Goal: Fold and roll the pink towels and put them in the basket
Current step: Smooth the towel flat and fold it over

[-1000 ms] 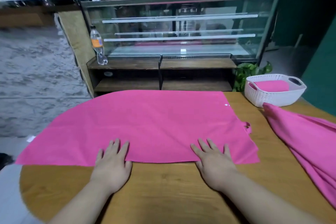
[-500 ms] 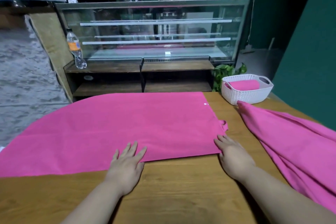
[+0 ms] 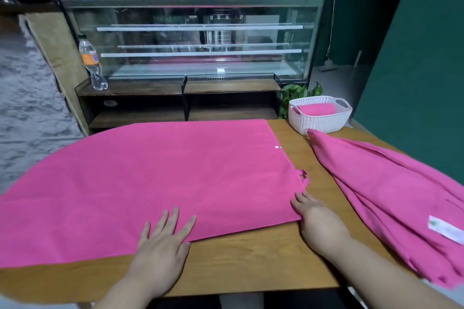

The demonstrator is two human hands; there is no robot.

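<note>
Since the earlier frames, both hands have slid rightward along the near edge of the spread towel (image 3: 163, 178). The right hand (image 3: 316, 223) now sits at its near right corner, and the left hand (image 3: 160, 251) is near mid-edge. We note that the towel lies flat on the bench (image 3: 251, 256) with its long axis running left to right. Its left end appears to overhang the bench. The left hand is flat, fingers straight and spread, pressing the near hem. The right hand's fingers rest on the corner; we cannot tell whether the thumb is tucked beneath to pinch it. For the fold, we judge the right hand nearer to a usable corner. The fold could travel leftward along the long axis or away toward the far edge. A strip of bare bench separates the towel's right edge from the second towel (image 3: 391, 195), heaped at the right. The basket (image 3: 319, 124), far right, already holds one rolled towel (image 3: 317, 109).
</note>
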